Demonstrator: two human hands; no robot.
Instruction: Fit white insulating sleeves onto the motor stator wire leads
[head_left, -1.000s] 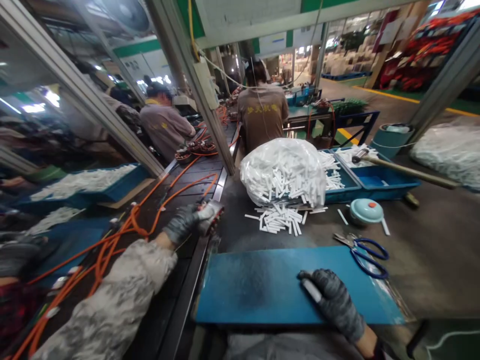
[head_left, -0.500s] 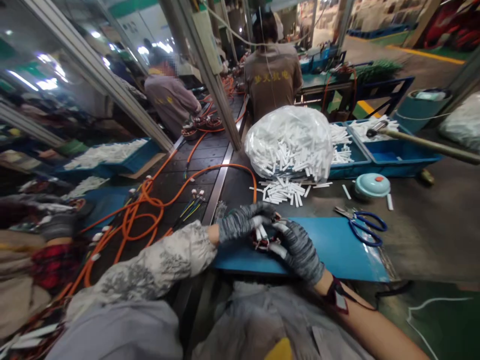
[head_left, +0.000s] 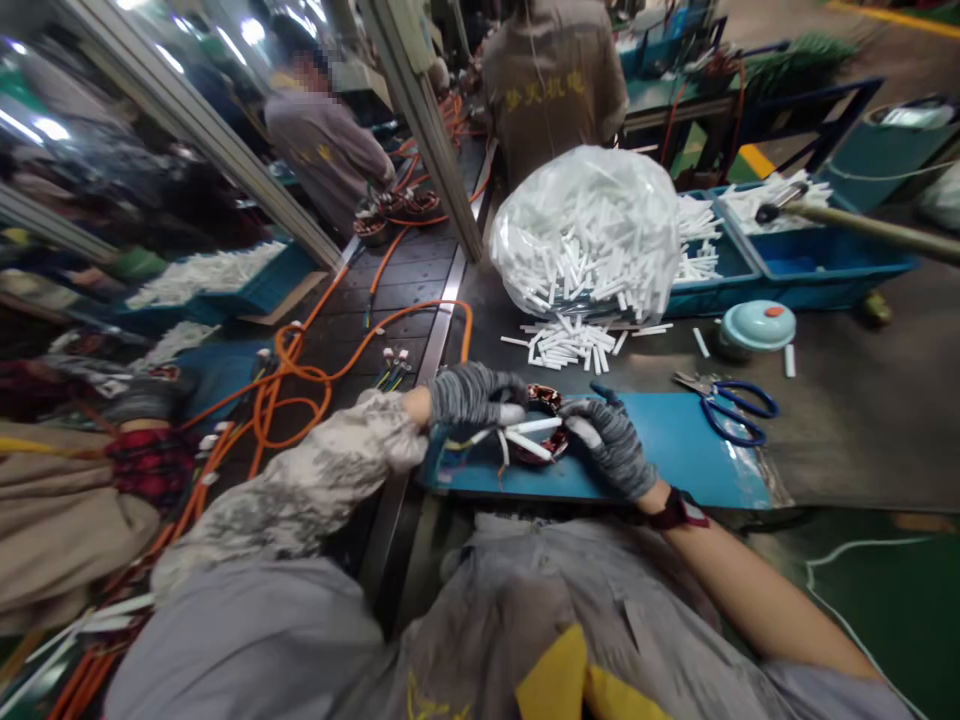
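A round copper-wound coil (head_left: 541, 448) rests on the blue mat (head_left: 675, 450), with white tubes (head_left: 531, 440) lying across its opening and thin wires trailing left. My left hand (head_left: 476, 395), in a grey striped glove with white fingertips, is at the coil's left side, fingers closed near the tube ends; what it pinches is too small to make out. At the coil's right edge is my right hand (head_left: 611, 440), gloved alike, its thumb and a finger closed at the end of a white tube, another finger stretched out.
Blue-handled scissors (head_left: 731, 405) and a lidded turquoise pot (head_left: 757, 328) are at the right. Behind the mat sit loose white tubes (head_left: 570, 345), a full plastic bag (head_left: 589, 235) and blue bins (head_left: 832, 265). Orange hoses (head_left: 300, 375) run along the left; co-workers are beyond.
The view has tilted down. My hands have moved apart to either side of the coil, uncovering it; the white tubes now lie across it, and wires show at its left.
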